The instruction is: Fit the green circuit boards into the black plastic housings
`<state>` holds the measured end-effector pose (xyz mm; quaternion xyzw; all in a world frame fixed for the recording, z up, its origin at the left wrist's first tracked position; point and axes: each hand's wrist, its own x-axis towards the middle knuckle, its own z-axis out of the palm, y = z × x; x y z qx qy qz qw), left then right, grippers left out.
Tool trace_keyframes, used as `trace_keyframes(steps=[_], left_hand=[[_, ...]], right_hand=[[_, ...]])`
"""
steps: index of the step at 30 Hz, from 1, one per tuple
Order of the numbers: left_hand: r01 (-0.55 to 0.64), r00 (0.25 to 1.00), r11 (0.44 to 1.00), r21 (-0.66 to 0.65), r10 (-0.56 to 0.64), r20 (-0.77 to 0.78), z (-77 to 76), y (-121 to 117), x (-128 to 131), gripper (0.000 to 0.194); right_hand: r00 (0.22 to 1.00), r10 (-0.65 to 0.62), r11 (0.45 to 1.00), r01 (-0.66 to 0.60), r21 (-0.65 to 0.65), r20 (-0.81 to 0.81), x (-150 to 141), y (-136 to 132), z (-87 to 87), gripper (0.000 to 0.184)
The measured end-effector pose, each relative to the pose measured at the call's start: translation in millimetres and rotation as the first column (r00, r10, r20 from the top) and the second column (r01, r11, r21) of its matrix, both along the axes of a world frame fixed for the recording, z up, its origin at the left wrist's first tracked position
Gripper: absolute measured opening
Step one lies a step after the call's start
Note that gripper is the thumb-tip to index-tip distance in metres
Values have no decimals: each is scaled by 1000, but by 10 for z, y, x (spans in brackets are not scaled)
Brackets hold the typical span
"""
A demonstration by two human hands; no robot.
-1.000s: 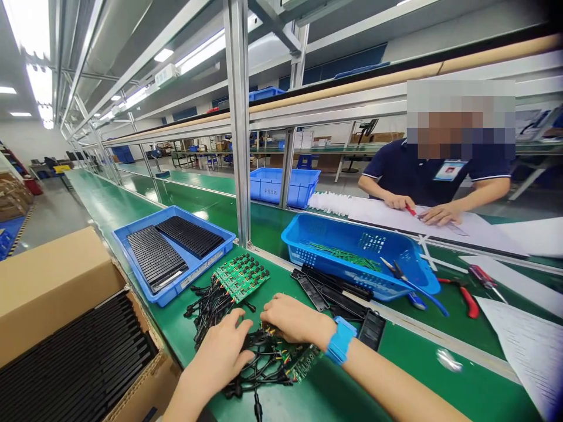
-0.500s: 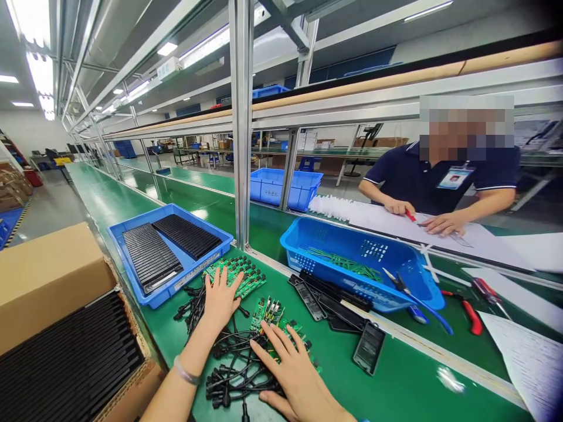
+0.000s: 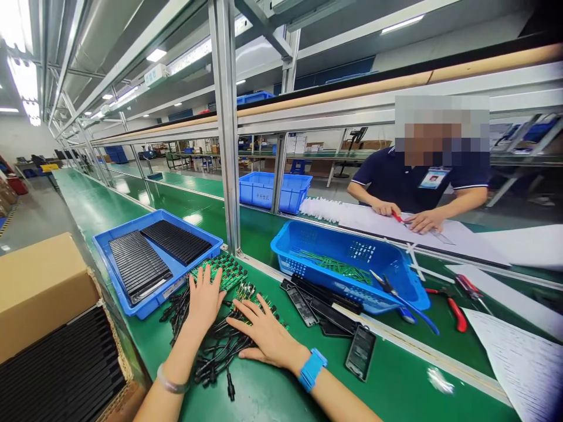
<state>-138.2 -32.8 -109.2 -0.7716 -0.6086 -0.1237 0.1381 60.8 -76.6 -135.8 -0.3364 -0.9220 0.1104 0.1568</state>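
Green circuit boards (image 3: 231,272) stand packed in rows on the green bench, with black connector cables (image 3: 215,356) trailing toward me. My left hand (image 3: 204,302) lies over the near side of these rows, fingers stretched out. A second, looser bunch of boards (image 3: 246,291) sits just right of it. Over that bunch rests my right hand (image 3: 266,335), fingers spread, its fingertips at the boards and cable ends. Neither hand is wrapped round anything. Both palms hide part of the boards and cables beneath.
A blue tray (image 3: 127,308) holds black slatted parts; a carton (image 3: 39,281) with similar parts stands left. Black plastic cases (image 3: 360,351) lie beside a blue basket (image 3: 308,271). Red-handled pliers (image 3: 457,313) and a screwdriver (image 3: 470,287) lie right. A co-worker (image 3: 422,176) cuts at white sheets opposite.
My right hand has moved forward and left, and the looser boards with their cables have shifted closer to the main rows. The view has swung slightly right.
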Motion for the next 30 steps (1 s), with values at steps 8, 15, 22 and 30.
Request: trace_keyframes(steps=[8, 15, 22, 30], left_hand=[[541, 840, 798, -265, -527, 130, 59, -617, 296, 41], [367, 929, 906, -212, -367, 41, -75, -645, 385, 33], [547, 835, 810, -211, -545, 73, -53, -718, 501, 17], [474, 871, 793, -383, -485, 74, 79, -504, 218, 41]], right_hand=[[915, -399, 915, 393, -87, -57, 148, -642, -70, 29], [908, -419, 902, 418, -113, 12, 341, -955, -89, 36], [865, -491, 866, 497, -47, 97, 165, -930, -101, 35], [901, -387, 922, 371, 115, 197, -139, -799, -71, 15]])
